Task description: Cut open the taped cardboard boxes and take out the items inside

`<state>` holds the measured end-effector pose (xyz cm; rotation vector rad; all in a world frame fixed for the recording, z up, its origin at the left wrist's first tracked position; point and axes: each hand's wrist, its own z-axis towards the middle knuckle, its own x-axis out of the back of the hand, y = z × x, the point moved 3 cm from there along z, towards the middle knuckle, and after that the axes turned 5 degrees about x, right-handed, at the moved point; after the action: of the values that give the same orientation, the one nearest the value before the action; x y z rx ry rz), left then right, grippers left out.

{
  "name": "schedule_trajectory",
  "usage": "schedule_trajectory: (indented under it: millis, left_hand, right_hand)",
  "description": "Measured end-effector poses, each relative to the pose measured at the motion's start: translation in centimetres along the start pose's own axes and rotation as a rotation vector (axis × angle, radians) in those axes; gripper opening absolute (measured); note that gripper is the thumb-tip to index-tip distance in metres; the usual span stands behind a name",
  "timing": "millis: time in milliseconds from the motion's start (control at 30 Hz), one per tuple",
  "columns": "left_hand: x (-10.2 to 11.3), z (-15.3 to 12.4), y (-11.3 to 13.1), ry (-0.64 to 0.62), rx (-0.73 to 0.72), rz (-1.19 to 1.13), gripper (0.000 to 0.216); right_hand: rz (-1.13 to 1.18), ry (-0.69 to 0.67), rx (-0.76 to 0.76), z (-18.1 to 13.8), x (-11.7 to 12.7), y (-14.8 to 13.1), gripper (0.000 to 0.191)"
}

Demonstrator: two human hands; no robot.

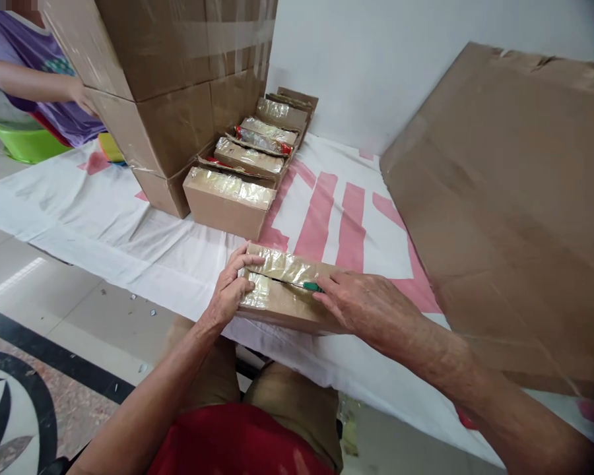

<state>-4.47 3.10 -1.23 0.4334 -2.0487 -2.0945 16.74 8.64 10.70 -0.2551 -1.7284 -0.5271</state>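
Observation:
A small brown cardboard box [282,303], wrapped in clear tape, lies in front of me on a white and pink sheet [129,231]. My left hand [230,290] grips the box's left end, fingers curled over its top edge. My right hand [361,303] rests on the box's right half and pinches a small green-handled tool [313,286] whose tip sits at the taped seam along the top.
A row of several similar taped boxes [230,198] runs back toward the wall beside stacked large cartons [178,79]. A big flattened cardboard sheet [515,198] leans at the right. Another person in a purple top [34,72] reaches from the far left near a green basin [27,142].

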Motion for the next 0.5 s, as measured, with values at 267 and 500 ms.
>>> schedule_trajectory:
  millis: [267,500]
  left_hand:
    - [0.1,0.0,-0.3,0.025,0.002,0.013,0.048]
    - [0.3,-0.1,-0.6,0.051,0.018,0.022,0.048]
  right_hand:
    - [-0.049,-0.118,0.042,1.4,1.5,-0.8,0.016]
    - [0.027,-0.029,0.006,-1.2,-1.1,2.4,0.017]
